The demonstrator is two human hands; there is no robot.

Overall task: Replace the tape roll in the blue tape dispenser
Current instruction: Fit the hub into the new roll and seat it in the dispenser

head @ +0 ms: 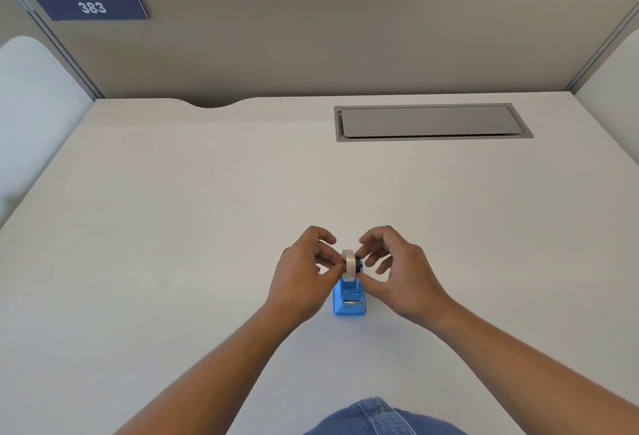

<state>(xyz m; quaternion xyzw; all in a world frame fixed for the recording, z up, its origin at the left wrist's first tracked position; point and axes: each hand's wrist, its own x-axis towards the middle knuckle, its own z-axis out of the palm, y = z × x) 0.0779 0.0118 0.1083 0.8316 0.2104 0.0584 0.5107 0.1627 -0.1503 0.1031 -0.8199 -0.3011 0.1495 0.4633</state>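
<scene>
A small blue tape dispenser (349, 298) stands on the white desk (207, 227), its cutter end toward me. A whitish tape roll (349, 263) sits upright at the dispenser's top. My left hand (304, 275) pinches the roll's left side with thumb and fingertips. My right hand (397, 272) pinches the right side, where a dark hub shows at the roll's centre. Whether the roll rests fully in its cradle or is held slightly above it is hidden by the fingers.
A grey cable-tray lid (428, 121) is set into the desk at the back right. A beige partition (311, 40) with a blue "383" label (91, 7) closes the back. White side panels flank the desk. My denim-clad knee (373, 417) shows at the bottom edge.
</scene>
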